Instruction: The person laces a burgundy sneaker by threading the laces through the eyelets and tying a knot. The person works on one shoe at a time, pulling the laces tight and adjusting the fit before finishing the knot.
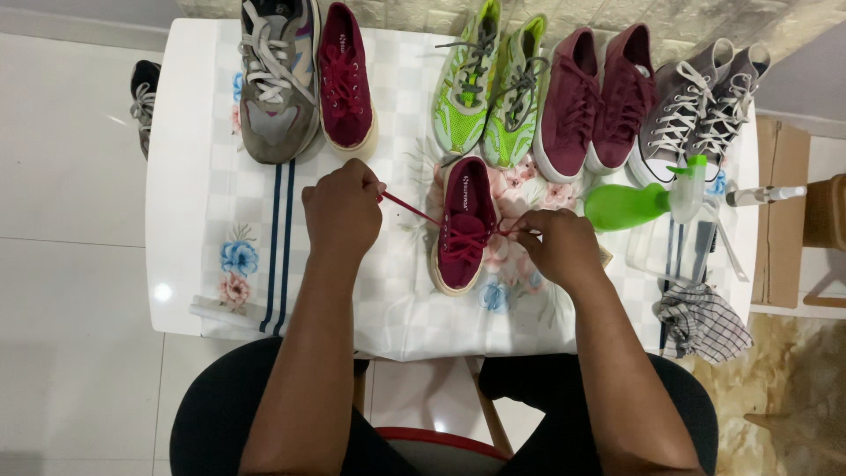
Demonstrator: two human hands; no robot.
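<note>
Maroon sneaker (464,225) is kept flat at desk (176,220) centre, toe toward the person, so its red lace (410,209) is pulled taut: left hand (342,211) & right hand (555,247) each w/ grip pinched shut on a lace end.

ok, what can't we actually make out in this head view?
- Left hand: closed fist hides how its fingers pinch the red lace.
- Right hand: its fingertips and the lace end are hidden by the hand's back.
- Dark shoe on the floor: partly hidden by the table edge.
- Clear tray contents: too unclear to tell.
</note>
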